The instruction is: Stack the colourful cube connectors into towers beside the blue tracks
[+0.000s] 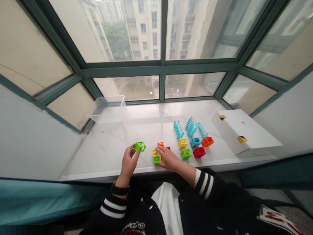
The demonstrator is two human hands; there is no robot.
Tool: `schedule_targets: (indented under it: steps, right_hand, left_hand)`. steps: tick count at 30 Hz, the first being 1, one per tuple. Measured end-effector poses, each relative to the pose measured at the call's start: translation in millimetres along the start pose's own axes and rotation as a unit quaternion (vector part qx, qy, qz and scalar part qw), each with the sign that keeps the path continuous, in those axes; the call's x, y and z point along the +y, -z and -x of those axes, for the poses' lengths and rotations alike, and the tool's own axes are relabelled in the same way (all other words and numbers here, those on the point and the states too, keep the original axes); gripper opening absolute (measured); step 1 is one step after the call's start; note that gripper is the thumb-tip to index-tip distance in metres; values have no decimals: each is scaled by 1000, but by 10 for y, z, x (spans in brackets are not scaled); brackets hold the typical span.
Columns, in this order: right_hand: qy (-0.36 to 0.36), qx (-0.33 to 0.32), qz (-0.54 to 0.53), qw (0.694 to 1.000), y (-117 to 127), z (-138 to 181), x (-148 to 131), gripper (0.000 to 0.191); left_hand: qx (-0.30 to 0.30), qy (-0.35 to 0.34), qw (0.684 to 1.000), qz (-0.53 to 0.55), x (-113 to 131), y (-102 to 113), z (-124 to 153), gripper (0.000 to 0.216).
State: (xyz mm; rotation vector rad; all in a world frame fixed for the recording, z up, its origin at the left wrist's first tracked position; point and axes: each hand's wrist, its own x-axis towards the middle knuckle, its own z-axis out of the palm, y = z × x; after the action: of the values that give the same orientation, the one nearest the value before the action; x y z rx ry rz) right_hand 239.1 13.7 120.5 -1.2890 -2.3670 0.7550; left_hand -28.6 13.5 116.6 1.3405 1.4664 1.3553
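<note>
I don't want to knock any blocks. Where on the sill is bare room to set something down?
Bare patches: in front of the clear bin, left of the left hand; and further back, between the bin and the blue rails. Crowded: the block cluster at the right hand, and the loose blocks before those rails.

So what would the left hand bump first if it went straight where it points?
Holding a green block, the left hand would probably cross the white sill and meet the window frame first; depth is unclear.
</note>
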Motion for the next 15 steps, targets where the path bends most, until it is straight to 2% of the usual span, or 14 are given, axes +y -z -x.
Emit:
schedule_targets:
  steps: [4,8,11,15]
  right_hand:
    - [22,96,-147,984,212,-15,-147,79]
    - [29,146,-207,967,395,11,-189,65]
    - [30,160,-217,962,522,76,-150,51]
    - [20,162,-194,967,671,200,-88,48]
  left_hand:
    - [-89,18,993,76,209,-212,101,62]
    - [-164,42,974,148,384,-483,188,59]
    - [-181,61,964,184,477,-654,227,58]
    - [-189,82,956,209,529,-823,260,59]
